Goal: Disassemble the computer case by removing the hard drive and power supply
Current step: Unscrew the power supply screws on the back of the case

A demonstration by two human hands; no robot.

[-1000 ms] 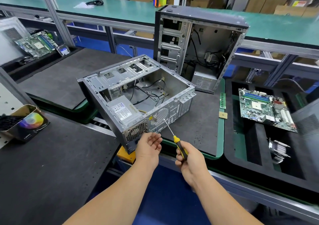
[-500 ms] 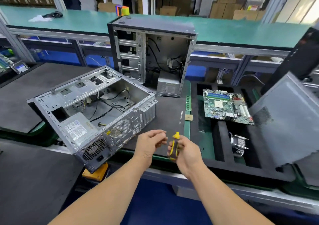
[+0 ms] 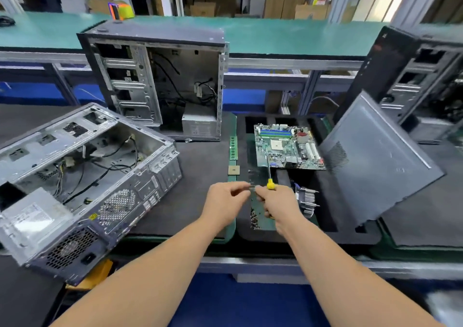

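Looking now to the right, the view leaves the open case (image 3: 82, 176) at the left edge, while 1 second ago that case sat in the middle, right in front of the hands. The screwdriver (image 3: 269, 176) was then touching the back of the case near the fan holes. Now it points up and away, over the black tray (image 3: 350, 231) with the green board (image 3: 285, 146) in it.

The right hand (image 3: 278, 205) has its fingers curled tight round the yellow and black handle. The left hand (image 3: 225, 201) has come in close, and its fingertips meet in a pinch right beside the right hand. Something tiny may sit between them, maybe a screw, but it is too blurry to tell.

The power supply (image 3: 32, 219) is still inside the case, at the near left corner, with its wires in place. No hard drive shows in the case from here.

My guess is that 1 screw has just come out of the back and is being carried to the tray. If so, the power supply is a bit looser, but it is not out yet. More screws may hold it, so the hands likely need to go back to the case.

Behind, a second case (image 3: 155, 81) stands upright.
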